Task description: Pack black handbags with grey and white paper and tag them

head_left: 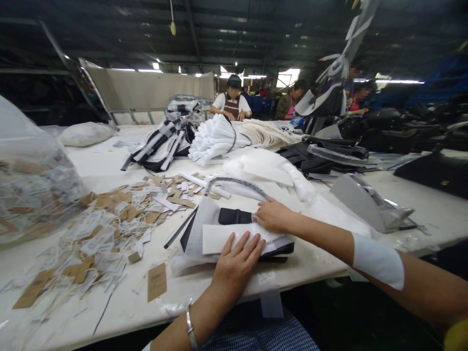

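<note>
A black handbag (236,216) lies on the table before me, partly covered with thin white wrapping. Its wrapped handle (237,181) arches up at the back. Across its front rests a white foam sheet (215,238). My left hand (237,258) lies flat on the sheet's lower edge, fingers stretched out. At the bag's right side, my right hand (272,214) has its fingers curled in beside the black strap piece; what they pinch is hidden. A brown hang tag (157,282) lies to the left of my left hand.
Many tags (109,219) with strings spread over the table's left side, beside a clear plastic bag (32,180). Behind lie rolled white foam strips (215,139), more black bags (325,153) and a grey piece (365,202). A co-worker (232,102) is at the far end.
</note>
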